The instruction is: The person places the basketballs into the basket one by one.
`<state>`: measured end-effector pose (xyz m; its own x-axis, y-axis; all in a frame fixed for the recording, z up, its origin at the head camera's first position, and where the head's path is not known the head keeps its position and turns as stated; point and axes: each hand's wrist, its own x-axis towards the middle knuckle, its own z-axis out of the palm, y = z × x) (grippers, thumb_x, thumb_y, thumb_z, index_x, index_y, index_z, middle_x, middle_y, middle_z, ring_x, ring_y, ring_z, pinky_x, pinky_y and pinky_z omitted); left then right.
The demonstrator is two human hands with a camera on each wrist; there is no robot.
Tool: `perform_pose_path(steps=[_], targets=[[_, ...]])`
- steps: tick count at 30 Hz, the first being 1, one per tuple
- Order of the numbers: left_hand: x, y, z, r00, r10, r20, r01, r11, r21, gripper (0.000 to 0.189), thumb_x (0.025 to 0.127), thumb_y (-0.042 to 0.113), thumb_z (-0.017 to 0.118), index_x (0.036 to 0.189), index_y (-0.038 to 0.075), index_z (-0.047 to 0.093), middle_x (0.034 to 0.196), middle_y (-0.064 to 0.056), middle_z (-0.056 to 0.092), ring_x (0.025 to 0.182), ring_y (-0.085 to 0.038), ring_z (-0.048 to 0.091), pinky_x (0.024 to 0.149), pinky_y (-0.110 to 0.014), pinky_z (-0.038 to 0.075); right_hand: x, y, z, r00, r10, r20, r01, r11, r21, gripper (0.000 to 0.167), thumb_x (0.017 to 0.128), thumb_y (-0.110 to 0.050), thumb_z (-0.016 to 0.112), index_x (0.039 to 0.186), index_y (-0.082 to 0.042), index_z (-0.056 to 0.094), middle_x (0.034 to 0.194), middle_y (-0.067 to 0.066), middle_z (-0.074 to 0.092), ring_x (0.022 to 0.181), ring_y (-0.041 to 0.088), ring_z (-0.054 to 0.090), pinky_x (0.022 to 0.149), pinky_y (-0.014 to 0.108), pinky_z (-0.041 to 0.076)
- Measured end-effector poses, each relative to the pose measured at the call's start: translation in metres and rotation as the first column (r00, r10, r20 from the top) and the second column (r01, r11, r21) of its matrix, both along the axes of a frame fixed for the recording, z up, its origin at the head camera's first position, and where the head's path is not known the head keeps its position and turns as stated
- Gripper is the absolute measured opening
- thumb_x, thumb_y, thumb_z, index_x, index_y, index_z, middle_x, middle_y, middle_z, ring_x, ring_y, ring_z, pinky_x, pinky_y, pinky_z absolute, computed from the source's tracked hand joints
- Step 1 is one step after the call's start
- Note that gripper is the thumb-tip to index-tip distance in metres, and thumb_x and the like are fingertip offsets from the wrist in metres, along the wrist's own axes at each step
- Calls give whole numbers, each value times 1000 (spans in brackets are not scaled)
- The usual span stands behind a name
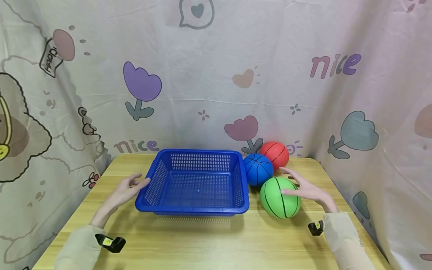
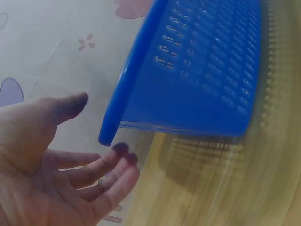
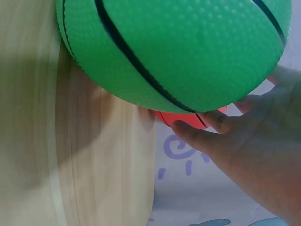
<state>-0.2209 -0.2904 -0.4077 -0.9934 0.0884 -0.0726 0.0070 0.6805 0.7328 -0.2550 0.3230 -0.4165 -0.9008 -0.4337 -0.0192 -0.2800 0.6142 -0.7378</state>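
The head view shows a light yellow wooden table (image 1: 202, 243) with a smooth striped grain, and behind it and on both sides hangs a wrinkled whitish cloth (image 1: 209, 48), printed with tulips, hearts and the word "nice". On the table stands a rectangular dark blue plastic basket (image 1: 192, 209) with perforated walls, its shadow falling on the wood in front. To its right there are three balls with black lines: a blue ball (image 1: 258, 170) just beside the basket, a red ball (image 1: 275, 153) behind it, close to the cloth, and a larger bright green ball (image 1: 272, 197) nearer to the person. The left hand (image 1: 126, 190) is at the basket's left rim, the right hand (image 1: 307, 189) at the green ball, thumb and fingers spread apart.

In the left wrist view, the thumb and the loosely bent fingers stand apart around the rim's corner; whether they touch it, I cannot tell. The cloth and the wood appear behind.

In the right wrist view, the fingers are spread near the textured green ball, but contact is not clear. Its shadow darkens the table.
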Motion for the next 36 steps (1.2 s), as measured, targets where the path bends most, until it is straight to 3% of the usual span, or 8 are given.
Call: perform_pose_path(steps=[4, 11, 16, 24, 36], targets=[[-1, -4, -3, 998, 15, 53, -21, 995, 96, 76, 104, 42, 53, 149, -16, 32, 126, -33, 60, 105, -28, 68, 87, -41, 60, -1, 0, -3, 1000, 10, -13, -11, 1000, -13, 83, 90, -27, 72, 157, -9, 27, 158, 27, 29, 137, 52, 33, 101, 73, 40], [-4, -7, -9, 994, 1, 114, -27, 974, 227, 71, 103, 32, 58, 146, -19, 33, 127, -34, 62, 100, -21, 71, 83, -34, 62, -3, -1, -7, 998, 39, -49, -40, 999, -9, 80, 89, -25, 74, 155, -8, 32, 152, 25, 40, 135, 47, 39, 100, 71, 43], [-4, -6, -12, 991, 16, 133, -51, 962, 267, 71, 101, 29, 61, 144, -20, 35, 124, -31, 64, 93, -15, 72, 81, -33, 62, -4, -5, -7, 997, 55, -49, -56, 998, -7, 80, 88, -25, 75, 155, -8, 34, 151, 26, 41, 136, 48, 38, 99, 74, 43], [-5, -6, -14, 986, 16, 167, -70, 944, 322, 71, 100, 28, 63, 145, -19, 35, 112, -14, 71, 86, -10, 72, 77, -33, 63, -4, -5, -8, 998, 55, -9, -54, 998, 23, 81, 88, -27, 75, 155, -8, 33, 156, 25, 36, 138, 52, 35, 99, 74, 43], [-6, -5, -13, 982, 6, 191, -73, 934, 349, 72, 100, 29, 63, 147, -18, 33, 119, -17, 70, 86, -9, 72, 76, -32, 63, -3, -1, -6, 995, 39, 95, -40, 999, 16, 73, 91, -28, 72, 153, -15, 38, 150, 25, 42, 131, 48, 43, 92, 60, 53]])
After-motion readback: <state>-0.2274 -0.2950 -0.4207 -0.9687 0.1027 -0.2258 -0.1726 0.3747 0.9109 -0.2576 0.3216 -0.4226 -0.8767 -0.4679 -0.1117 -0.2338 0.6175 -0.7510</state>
